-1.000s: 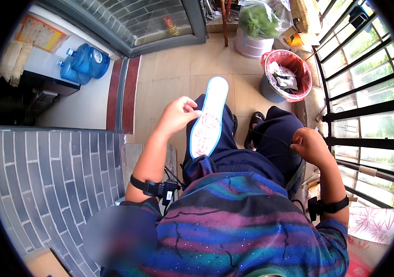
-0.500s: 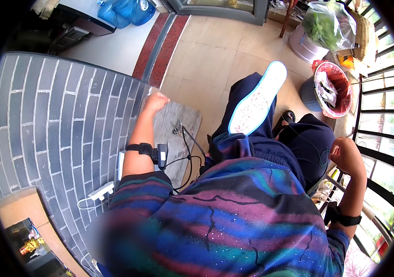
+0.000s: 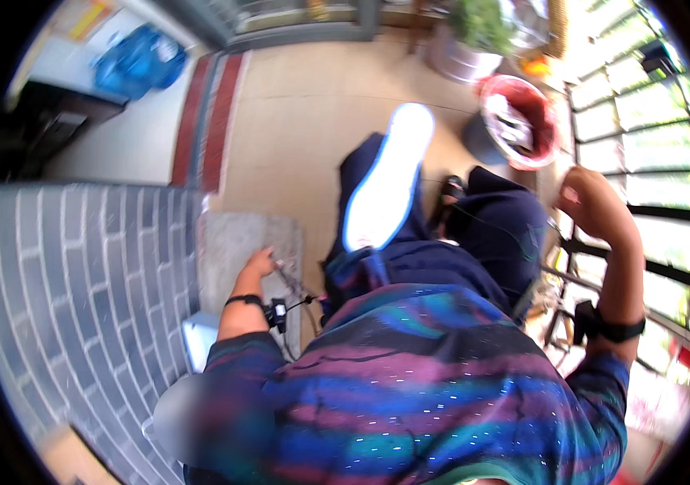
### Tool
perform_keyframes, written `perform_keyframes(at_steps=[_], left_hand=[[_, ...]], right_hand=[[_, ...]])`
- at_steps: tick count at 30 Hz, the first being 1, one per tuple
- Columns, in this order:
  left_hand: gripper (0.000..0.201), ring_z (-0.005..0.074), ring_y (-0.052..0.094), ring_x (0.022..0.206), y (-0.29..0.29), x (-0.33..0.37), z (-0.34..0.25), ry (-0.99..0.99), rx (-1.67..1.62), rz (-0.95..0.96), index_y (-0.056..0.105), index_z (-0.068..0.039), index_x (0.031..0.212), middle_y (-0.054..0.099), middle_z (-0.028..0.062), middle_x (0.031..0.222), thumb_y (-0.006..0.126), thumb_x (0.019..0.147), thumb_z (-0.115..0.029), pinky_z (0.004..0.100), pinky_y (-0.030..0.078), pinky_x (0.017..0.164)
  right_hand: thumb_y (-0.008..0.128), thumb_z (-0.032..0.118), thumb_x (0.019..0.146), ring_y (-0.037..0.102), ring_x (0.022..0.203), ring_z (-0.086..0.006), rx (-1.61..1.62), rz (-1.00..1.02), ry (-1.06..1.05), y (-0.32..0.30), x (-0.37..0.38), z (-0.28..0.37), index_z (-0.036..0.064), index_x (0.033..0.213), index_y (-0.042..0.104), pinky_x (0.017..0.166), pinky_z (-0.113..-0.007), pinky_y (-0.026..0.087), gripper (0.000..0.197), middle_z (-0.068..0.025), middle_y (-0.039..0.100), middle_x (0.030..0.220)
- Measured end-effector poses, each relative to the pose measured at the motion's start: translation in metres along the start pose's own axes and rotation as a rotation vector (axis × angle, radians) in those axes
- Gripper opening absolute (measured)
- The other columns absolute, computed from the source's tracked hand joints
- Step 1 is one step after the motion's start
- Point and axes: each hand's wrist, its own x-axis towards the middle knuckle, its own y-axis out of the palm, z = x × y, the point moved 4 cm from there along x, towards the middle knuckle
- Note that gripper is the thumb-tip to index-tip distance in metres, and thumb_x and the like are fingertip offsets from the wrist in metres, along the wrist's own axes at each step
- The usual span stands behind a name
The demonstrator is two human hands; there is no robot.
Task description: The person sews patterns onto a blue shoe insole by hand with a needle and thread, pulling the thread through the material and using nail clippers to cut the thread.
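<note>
A long white insole (image 3: 385, 182) with a blue edge lies across my dark trousers in my lap. My left hand (image 3: 261, 263) is low over a grey wood-look board beside the wall, next to a small blurred metallic thing (image 3: 287, 276). Motion smears its fingers, so whether they grip it cannot be told. Raised at the right by the window bars, my right hand (image 3: 581, 194) has its fingers curled together; what they hold, if anything, is too small to see. A thin dark thread (image 3: 515, 214) runs over my right knee towards that hand.
The grey board (image 3: 236, 234) stands against a grey brick wall (image 3: 94, 267). A bin (image 3: 532, 149) with a red liner stands ahead on the right, with a pale bucket (image 3: 454, 61) beyond it. Barred windows (image 3: 644, 145) line the right side. Blue water bottles (image 3: 139, 65) lie far left.
My left hand has come down and back towards the metallic thing on the board. My right hand stays raised and curled. The whole view has shifted, with blur.
</note>
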Motion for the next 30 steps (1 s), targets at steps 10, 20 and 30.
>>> perform_keyframes(at_steps=[10, 20, 30], left_hand=[[0.03, 0.0359, 0.066, 0.094, -0.01, -0.004, -0.009, -0.492, 0.187, -0.06, 0.072, -0.004, 0.094, 0.068, 0.0175, 0.102, 0.07, 0.072, -0.023, 0.042, 0.053, 0.083], [0.006, 0.0285, 0.066, 0.072, -0.084, -0.031, 0.013, -0.527, -0.434, -0.726, 0.065, -0.003, 0.075, 0.068, 0.0145, 0.078, 0.069, 0.074, -0.008, 0.0395, 0.051, 0.065], [0.017, 0.0122, 0.057, 0.067, -0.328, -0.072, -0.197, 0.416, -1.497, -0.808, 0.053, -0.005, 0.082, 0.058, 0.004, 0.076, 0.066, 0.083, 0.005, 0.0221, 0.047, 0.063]], right_hand=[[0.066, 0.008, 0.08, 0.062, 0.072, -0.0285, 0.147, -0.101, 0.013, -0.023, 0.0, 0.023, 0.0, 0.082, 0.06, 0.068, -0.037, 0.05, 0.01, -0.0142, 0.062, 0.08], [0.063, 0.003, 0.083, 0.061, 0.072, -0.0212, 0.327, -0.236, -0.185, -0.047, 0.025, 0.057, -0.0015, 0.086, 0.06, 0.067, -0.032, 0.049, 0.006, -0.0104, 0.06, 0.079], [0.065, 0.006, 0.085, 0.063, 0.077, -0.0187, 0.517, -0.327, -0.398, -0.053, 0.068, 0.123, -0.0009, 0.094, 0.065, 0.071, -0.03, 0.05, 0.011, -0.0086, 0.063, 0.083]])
